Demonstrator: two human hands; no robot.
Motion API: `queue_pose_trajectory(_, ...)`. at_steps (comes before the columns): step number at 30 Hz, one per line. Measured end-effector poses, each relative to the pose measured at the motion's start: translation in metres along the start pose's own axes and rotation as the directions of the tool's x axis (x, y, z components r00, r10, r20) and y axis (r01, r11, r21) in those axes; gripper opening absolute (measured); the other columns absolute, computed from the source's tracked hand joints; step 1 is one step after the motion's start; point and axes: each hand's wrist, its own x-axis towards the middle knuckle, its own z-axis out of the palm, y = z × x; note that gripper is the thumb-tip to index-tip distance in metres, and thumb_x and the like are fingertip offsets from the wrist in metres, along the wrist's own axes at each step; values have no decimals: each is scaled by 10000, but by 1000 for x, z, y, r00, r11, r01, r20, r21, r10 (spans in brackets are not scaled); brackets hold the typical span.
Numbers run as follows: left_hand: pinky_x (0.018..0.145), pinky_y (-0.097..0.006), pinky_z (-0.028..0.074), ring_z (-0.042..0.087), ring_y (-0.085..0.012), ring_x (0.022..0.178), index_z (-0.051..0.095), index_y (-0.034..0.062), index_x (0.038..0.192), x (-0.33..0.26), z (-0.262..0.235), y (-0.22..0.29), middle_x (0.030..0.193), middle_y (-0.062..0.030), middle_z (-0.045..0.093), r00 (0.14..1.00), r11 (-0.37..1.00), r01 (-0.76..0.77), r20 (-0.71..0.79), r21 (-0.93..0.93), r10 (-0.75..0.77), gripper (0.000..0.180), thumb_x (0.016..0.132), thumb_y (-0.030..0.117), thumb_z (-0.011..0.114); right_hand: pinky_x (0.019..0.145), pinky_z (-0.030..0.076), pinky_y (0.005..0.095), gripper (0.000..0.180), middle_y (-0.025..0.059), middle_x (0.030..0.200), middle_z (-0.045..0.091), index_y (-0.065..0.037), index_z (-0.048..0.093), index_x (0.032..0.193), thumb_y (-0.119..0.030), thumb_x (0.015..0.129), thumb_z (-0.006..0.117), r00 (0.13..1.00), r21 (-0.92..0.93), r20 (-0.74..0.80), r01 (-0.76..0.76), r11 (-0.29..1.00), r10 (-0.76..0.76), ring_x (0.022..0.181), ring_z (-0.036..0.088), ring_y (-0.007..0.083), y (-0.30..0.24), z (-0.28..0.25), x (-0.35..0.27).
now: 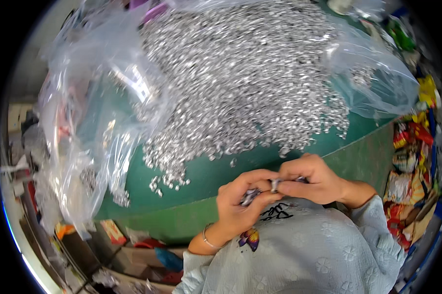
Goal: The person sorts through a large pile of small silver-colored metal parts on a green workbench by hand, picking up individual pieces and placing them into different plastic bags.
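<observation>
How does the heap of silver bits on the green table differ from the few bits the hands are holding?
The heap of silver pieces is huge and lies loose across the green table; the few pieces are a tiny cluster pinched between the left hand and right hand. The heap sits partly on a clear plastic bag; the held pieces are off the table, near the person's chest. Both look like the same shiny metal.

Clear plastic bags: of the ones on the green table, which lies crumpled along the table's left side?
The big crumpled bag draped over the table's left edge; the other bag lies at the right behind the silver pile.
</observation>
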Motion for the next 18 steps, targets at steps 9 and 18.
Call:
queue_pose_trajectory(9,435,-157,317,429,-38,495,554,-58,1053,21,28,-21,646,-39,553,966,963,258,32,-83,-256,258,810,22,589,493,392,281,138,74,642,588,-2,592,856,-140,865,594,973,-359,-216,-2,933,-81,528,502,130,8,-33,-32)
queue_pose_trajectory(18,374,-196,230,291,-56,421,552,-50,966,24,28,-34,538,0,378,864,794,446,-32,-412,-502,131,912,35,470,422,199,194,238,-90,562,356,-27,563,796,-235,907,534,-12,-384,-923,80,920,-384,485,294,4,-5,-197,-150)
